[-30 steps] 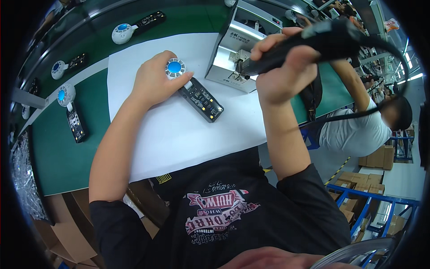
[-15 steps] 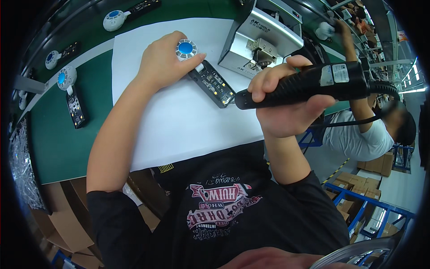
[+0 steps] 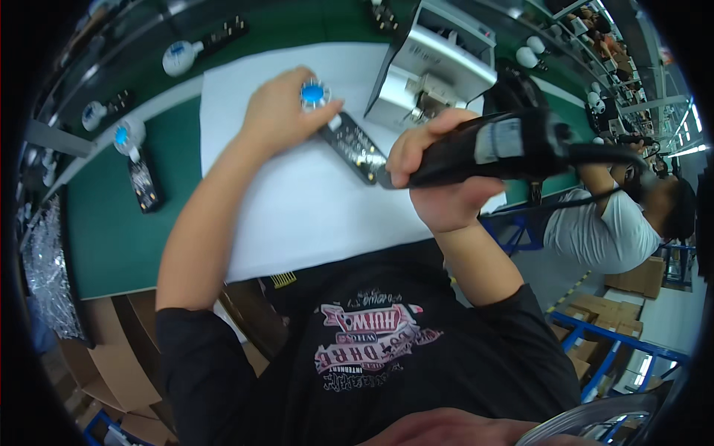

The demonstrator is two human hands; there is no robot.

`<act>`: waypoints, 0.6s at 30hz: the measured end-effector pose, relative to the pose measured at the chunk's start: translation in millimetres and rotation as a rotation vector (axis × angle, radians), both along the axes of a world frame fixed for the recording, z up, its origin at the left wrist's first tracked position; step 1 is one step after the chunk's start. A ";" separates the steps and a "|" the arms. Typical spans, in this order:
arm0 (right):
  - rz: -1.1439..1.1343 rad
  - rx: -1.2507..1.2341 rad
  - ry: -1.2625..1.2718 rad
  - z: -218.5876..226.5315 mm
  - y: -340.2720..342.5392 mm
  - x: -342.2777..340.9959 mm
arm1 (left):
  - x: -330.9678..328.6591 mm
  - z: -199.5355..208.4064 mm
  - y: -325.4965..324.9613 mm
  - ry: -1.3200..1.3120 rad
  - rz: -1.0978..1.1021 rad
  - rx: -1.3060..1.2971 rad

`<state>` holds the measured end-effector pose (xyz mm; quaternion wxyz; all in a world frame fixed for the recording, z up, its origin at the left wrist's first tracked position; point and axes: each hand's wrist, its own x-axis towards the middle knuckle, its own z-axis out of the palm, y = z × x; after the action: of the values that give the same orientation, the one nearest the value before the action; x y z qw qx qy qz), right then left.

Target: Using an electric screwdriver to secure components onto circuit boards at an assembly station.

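Note:
My left hand (image 3: 279, 115) is closed round the edge of a round white part with a blue centre (image 3: 314, 94), its thumb by the joint to a slim black housing. That housing, with a dark circuit board (image 3: 349, 146) in it, lies slantwise on a white sheet (image 3: 312, 238). In my right hand (image 3: 450, 208) is a black electric screwdriver (image 3: 454, 156), held almost level with its cable leaving at the right. The driver's nose is at the board's lower right end; its bit is hidden or blurred, so contact cannot be told.
A silver screw feeder (image 3: 439, 63) stands behind my right hand. Similar units with round heads lie on the green mat, one at the left (image 3: 143, 178) and others along the back. Clear plastic bags (image 3: 52, 267) hang at the left edge. A person in a white shirt (image 3: 602, 230) works at the right.
The whole view has shifted slightly. The screwdriver's nose has come closer to the board's end, and my right hand has moved left with it. My left hand keeps its hold.

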<state>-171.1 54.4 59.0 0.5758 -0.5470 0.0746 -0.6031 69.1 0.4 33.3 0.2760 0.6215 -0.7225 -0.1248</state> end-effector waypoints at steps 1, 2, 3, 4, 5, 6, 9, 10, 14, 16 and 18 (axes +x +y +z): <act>0.000 0.043 0.003 3.3 0.1 -4.1 | 1.4 2.7 -1.4 -0.005 -0.014 -0.030; 0.003 0.080 0.000 2.1 0.2 -8.2 | 3.3 2.5 1.7 -0.029 -0.018 -0.084; 0.004 0.031 -0.021 5.8 2.8 -18.2 | 4.5 3.3 9.3 -0.010 -0.028 -0.070; -0.042 0.087 -0.176 9.4 6.3 -33.6 | 7.8 7.1 8.8 0.009 -0.038 -0.055; -0.075 0.149 -0.328 11.1 8.5 -50.4 | 13.0 14.6 3.1 -0.009 -0.033 -0.100; -0.078 0.107 -0.343 7.4 10.0 -70.9 | 14.2 20.7 -6.2 0.020 0.026 -0.150; -0.236 0.321 -0.349 -20.4 16.4 -123.4 | 28.6 33.5 -28.0 0.066 0.142 -0.239; -0.117 0.523 -0.396 -34.1 14.1 -134.8 | 40.2 36.4 -42.8 0.039 0.321 -0.210; 0.159 0.683 -0.502 -59.0 8.4 -158.6 | 81.4 21.9 -107.4 -0.175 0.622 -0.032; 0.215 0.668 -0.544 -65.9 7.2 -160.9 | 77.8 24.9 -129.5 -0.274 0.665 0.052; 0.116 0.684 -0.489 -61.0 5.9 -149.4 | 60.6 32.0 -143.7 -0.565 0.580 -0.185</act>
<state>-320.5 60.3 -2.0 0.7580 -0.1684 0.1006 -0.6221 129.7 -143.3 65.3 0.1454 0.7817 -0.5729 0.1991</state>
